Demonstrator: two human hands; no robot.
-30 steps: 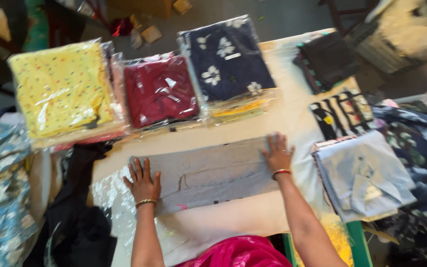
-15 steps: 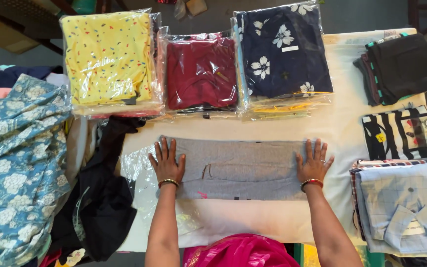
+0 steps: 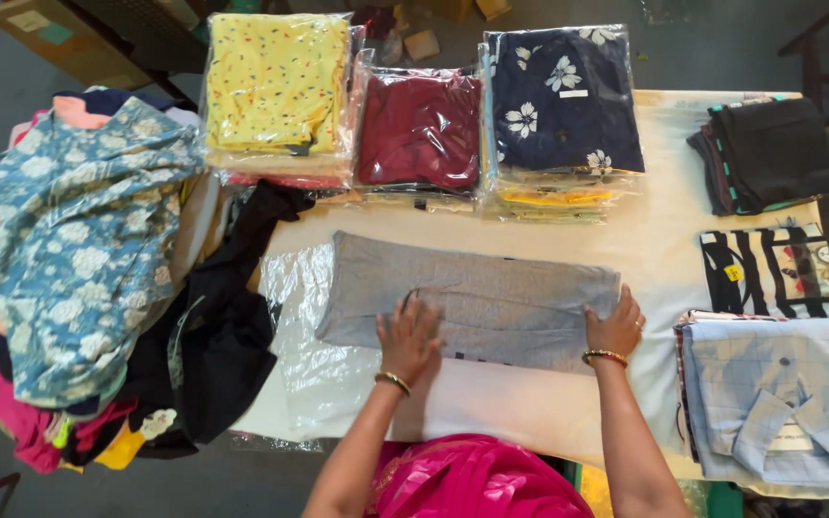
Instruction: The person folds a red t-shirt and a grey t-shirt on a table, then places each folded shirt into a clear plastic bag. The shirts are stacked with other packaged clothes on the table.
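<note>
Covering surface: white cloth-covered table [image 3: 568, 403], filling the centre and right of the frame.
Heap: loose pile of garments, topmost a blue cloth with pale flowers [image 3: 79, 240], at the left edge; a black garment [image 3: 213, 336] trails from it onto the table's left end.
Worked item: folded grey knit garment [image 3: 472, 297], a long flat rectangle at frame centre, lying partly on a clear plastic sheet [image 3: 304, 355] that shows to its left.
Packed stock, upper frame: three stacks of clear-bagged clothing side by side, namely yellow speckled stack [image 3: 275, 86], dark red stack [image 3: 419, 129], navy stack with white flowers [image 3: 558, 105].
Right side, top to bottom: dark folded garment pile [image 3: 769, 153]; black-and-white striped folded piece [image 3: 769, 269]; pale blue checked folded shirt [image 3: 779, 393].
Left hand [image 3: 410, 336]: fingers spread apart, palm flat on the grey garment's lower middle; gold bangle at the wrist.
Right hand [image 3: 614, 326]: fingers curled over the grey garment's right end, touching its edge; whether it pinches the cloth cannot be told; red and gold bangle at the wrist.
Wearer: bright pink clothing [image 3: 472, 480] at bottom centre.
</note>
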